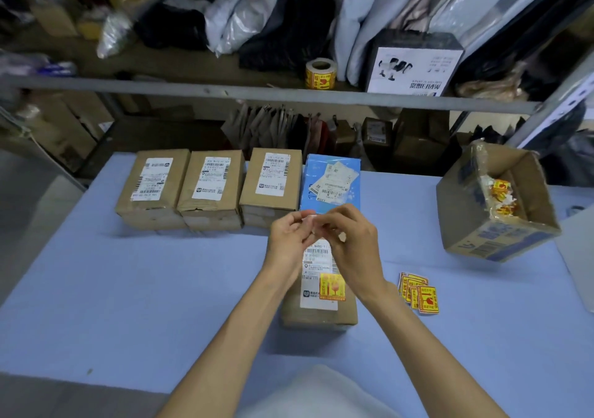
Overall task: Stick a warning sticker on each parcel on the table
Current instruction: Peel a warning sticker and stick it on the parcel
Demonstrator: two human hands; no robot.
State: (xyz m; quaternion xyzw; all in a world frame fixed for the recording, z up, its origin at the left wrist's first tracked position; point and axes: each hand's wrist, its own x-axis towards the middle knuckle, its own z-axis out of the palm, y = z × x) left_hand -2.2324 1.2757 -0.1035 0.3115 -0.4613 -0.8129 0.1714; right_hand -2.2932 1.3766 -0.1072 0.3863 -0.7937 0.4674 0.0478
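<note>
Two hands meet over a parcel (321, 316) — left hand (286, 241) and right hand (353, 241), fingers (334, 217) curled, both pinch one small white slip (310, 217).

Both forearms are extended forward and angled inward, bare to the elbow. The left hand (289, 242) and right hand (352, 241) are held raised, fingertip to fingertip, with fingers curled, and a small white scrap (309, 219) is pinched by both.
</note>
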